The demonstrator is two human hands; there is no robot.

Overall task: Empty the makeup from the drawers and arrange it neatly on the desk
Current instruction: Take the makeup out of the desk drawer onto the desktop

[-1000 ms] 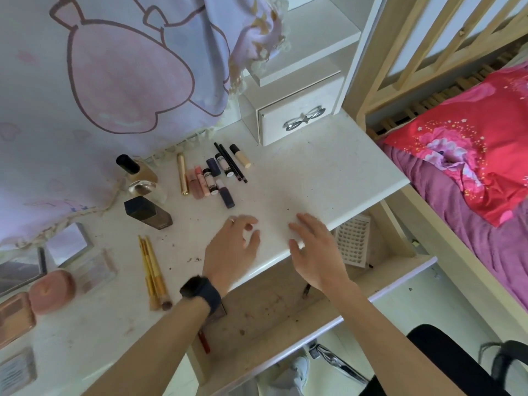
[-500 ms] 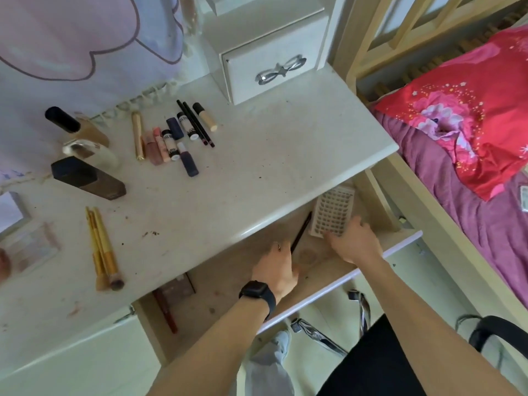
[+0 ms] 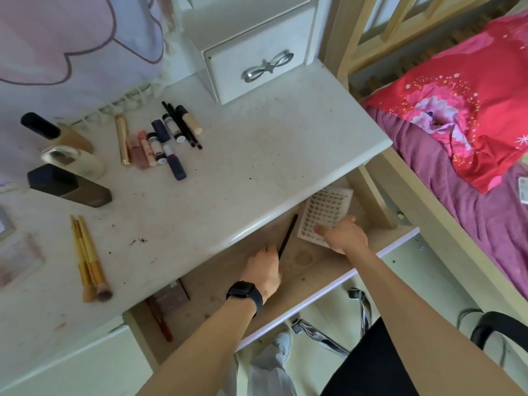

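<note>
The wooden drawer (image 3: pixel 323 277) under the white desk (image 3: pixel 257 167) stands pulled out. Inside it, my left hand (image 3: pixel 264 271), with a black watch on the wrist, grips the near end of a thin black pencil (image 3: pixel 288 235). My right hand (image 3: pixel 341 235) pinches the near edge of a pale lash tray (image 3: pixel 325 211) at the drawer's right end. A dark palette (image 3: pixel 170 297) and a red stick (image 3: pixel 163 324) lie at the drawer's left end. On the desk lie a row of tubes (image 3: pixel 160 141), gold brushes (image 3: pixel 88 258) and bottles (image 3: pixel 68 184).
A small white drawer box (image 3: pixel 257 55) with a bow handle stands at the desk's back. A bed with a red pillow (image 3: pixel 468 101) and purple sheet is to the right. A black chair (image 3: pixel 497 327) and its metal base are below. A printed cloth (image 3: pixel 71 44) hangs at the back left.
Both hands left the desk's front edge and went down into the open drawer. The left now holds the black pencil and the right has taken the lash tray's edge.
</note>
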